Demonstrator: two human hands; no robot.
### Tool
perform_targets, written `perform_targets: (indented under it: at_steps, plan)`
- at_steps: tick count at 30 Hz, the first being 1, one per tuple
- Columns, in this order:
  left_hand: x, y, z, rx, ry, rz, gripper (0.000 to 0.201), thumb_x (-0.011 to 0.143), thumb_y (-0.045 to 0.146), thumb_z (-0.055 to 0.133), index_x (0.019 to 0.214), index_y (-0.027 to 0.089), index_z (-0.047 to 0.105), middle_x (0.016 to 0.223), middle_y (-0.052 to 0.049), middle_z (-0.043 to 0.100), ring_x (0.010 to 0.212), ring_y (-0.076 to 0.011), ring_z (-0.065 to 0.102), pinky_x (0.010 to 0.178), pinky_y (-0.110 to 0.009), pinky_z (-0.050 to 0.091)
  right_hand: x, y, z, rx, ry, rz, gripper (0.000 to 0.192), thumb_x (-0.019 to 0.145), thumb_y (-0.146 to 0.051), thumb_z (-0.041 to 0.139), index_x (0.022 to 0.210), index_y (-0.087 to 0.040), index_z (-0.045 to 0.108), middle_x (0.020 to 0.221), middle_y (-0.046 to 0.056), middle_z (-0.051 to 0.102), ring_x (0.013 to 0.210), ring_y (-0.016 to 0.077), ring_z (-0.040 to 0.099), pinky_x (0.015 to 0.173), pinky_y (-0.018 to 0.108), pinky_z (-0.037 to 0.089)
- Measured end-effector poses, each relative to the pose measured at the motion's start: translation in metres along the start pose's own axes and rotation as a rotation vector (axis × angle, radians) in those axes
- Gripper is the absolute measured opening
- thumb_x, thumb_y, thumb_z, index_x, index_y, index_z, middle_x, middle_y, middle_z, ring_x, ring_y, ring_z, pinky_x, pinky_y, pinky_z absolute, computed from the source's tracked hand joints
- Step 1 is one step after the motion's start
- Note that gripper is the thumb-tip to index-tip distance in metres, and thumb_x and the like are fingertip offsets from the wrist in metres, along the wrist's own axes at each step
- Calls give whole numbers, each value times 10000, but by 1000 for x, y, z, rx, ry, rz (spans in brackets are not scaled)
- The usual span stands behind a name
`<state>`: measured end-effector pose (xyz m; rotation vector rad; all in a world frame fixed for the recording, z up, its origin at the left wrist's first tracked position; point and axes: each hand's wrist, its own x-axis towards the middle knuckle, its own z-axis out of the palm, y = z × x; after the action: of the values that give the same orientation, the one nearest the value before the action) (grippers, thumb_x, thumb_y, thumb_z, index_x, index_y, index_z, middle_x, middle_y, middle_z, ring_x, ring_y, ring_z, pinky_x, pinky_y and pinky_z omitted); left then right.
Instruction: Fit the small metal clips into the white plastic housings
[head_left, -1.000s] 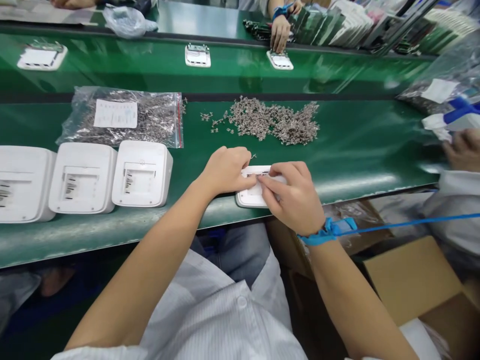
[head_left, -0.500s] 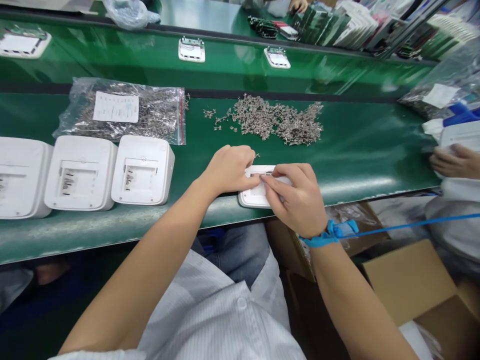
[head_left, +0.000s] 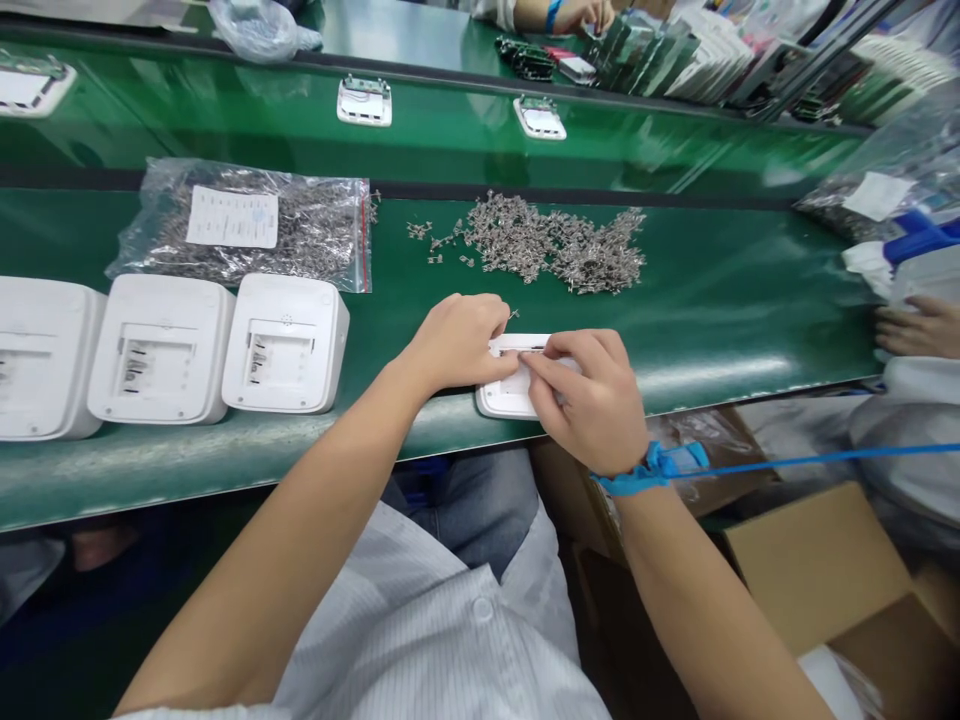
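A white plastic housing (head_left: 504, 402) lies on the green bench near its front edge, its recessed compartment partly covered by my hands. My left hand (head_left: 463, 340) grips its left side, thumb over the recess and fingers curled at the far edge. A small metal contact (head_left: 514, 314) shows beside those curled fingers. My right hand (head_left: 592, 395), with a blue wrist strap (head_left: 660, 470), pinches thumb and fingers together at the recess; whatever is between the fingertips is too small to make out. Beyond the housing lies a pile of small metal spring contacts (head_left: 517, 235).
Three white housings (head_left: 289, 390) stand in a row at left, metal contacts in their recesses. Behind them lies a labelled plastic bag (head_left: 315, 225) of metal parts. White units with circuit boards (head_left: 364, 103) sit on the green conveyor (head_left: 450, 130). A co-worker's hand (head_left: 919, 325) is at right.
The units on the conveyor have moved left. My hands stay at the housing, the right one shifting slightly. A co-worker's hand and sleeve have come further into view at the top.
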<state>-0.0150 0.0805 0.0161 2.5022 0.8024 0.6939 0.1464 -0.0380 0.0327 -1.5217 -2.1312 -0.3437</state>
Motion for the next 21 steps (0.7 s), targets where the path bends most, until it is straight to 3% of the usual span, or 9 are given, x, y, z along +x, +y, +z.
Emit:
perform_targets:
  at_steps: [4, 21]
  plan:
    - [-1, 1, 0, 2, -7, 9, 237, 714, 337, 609, 657, 209, 418, 694, 4, 520, 626, -153, 424, 602, -333, 277, -5, 4, 2, 48, 65, -5, 181, 858, -127, 598, 955, -192, 736, 954, 85, 640, 923, 231, 554, 827, 407, 486]
    - [-1, 2, 2, 58, 0, 35, 209, 741, 346, 578, 666, 208, 441, 712, -12, 556, 639, -165, 465, 614, -340, 284, -5, -3, 1, -55, 12, -23, 200, 880, -130, 592, 1022, -178, 725, 1037, 101, 658, 981, 257, 534, 839, 417, 474]
